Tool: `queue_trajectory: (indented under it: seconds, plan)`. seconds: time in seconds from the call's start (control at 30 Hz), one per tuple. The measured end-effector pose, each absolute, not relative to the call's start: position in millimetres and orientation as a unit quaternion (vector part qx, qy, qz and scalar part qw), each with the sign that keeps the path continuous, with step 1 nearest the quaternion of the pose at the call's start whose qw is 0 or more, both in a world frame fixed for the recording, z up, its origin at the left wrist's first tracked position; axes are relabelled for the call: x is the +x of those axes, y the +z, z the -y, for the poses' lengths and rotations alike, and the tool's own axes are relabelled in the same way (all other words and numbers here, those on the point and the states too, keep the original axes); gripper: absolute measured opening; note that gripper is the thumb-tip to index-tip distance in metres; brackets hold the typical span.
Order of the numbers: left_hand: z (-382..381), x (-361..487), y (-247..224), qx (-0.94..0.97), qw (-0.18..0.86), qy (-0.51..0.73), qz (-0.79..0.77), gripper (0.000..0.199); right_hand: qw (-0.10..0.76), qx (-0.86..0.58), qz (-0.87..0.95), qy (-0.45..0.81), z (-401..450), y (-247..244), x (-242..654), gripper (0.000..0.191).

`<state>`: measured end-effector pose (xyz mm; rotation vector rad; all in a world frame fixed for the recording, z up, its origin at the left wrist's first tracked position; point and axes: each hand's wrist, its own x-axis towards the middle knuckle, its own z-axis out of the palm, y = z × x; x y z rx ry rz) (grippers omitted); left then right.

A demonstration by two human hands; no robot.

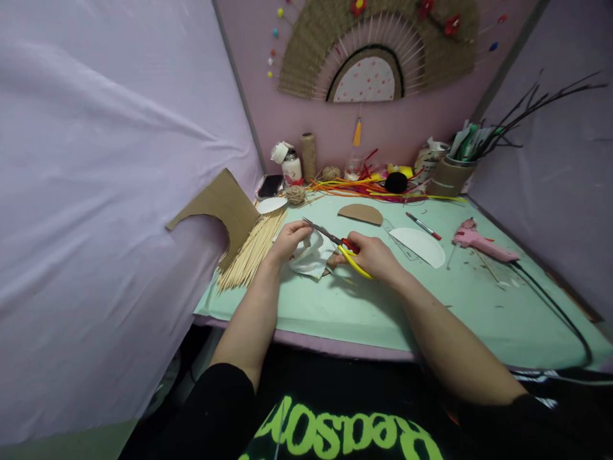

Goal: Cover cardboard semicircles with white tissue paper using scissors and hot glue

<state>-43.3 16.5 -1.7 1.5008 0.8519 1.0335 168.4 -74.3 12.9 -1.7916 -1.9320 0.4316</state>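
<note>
My left hand (pixel 292 239) pinches the upper left of a crumpled white piece (pixel 309 259); whether it is cloth or paper I cannot tell. My right hand (pixel 371 254) grips scissors (pixel 336 240) with one red and one yellow handle. Their blades point up and left, over the white piece's top edge and close to my left fingertips. Some right fingers also reach the lower right of the white piece. Right of my hands lies a white half-round piece (pixel 419 248). Beyond them is a brown cardboard half-round (pixel 360 214).
Bamboo sticks (pixel 253 252) lie at left under a curved cardboard cutout (pixel 223 207). On the right are a pen (pixel 424 226) and a pink glue gun (pixel 483 243) with its cord. Orange and red pipe cleaners (pixel 354 186), a twine ball (pixel 295 195) and containers line the back.
</note>
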Motion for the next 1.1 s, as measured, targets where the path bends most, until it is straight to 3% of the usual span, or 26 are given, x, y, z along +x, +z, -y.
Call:
queue_trajectory:
  seconds: [0.17,0.3,0.43,0.53,0.73,0.93,1.1]
  plan:
    - [-14,-43,1,0.621,0.546,0.446,-0.343,0.016,0.257,-0.661,0.687,0.158,72,9,169,0.042]
    - [-14,-42,8,0.522,0.586,0.530,-0.322,0.017,0.302,-0.701,0.628,0.154,64,3,176,0.044]
    - [-21,-50,16,0.358,0.638,0.625,-0.273,0.013,0.234,-0.779,0.567,0.131,53,-3,189,0.046]
    - [-29,-60,20,0.269,0.667,0.640,-0.270,0.017,0.181,-0.801,0.561,0.101,47,-9,198,0.037]
    - [-35,-73,19,0.221,0.655,0.682,-0.240,0.017,0.127,-0.807,0.570,0.084,45,-15,206,0.027]
    - [-37,-77,14,0.190,0.650,0.702,-0.220,0.018,0.212,-0.730,0.649,-0.011,50,-13,193,0.027]
    - [-38,-78,14,0.182,0.647,0.704,-0.231,0.020,0.235,-0.631,0.735,0.085,51,-23,169,0.014]
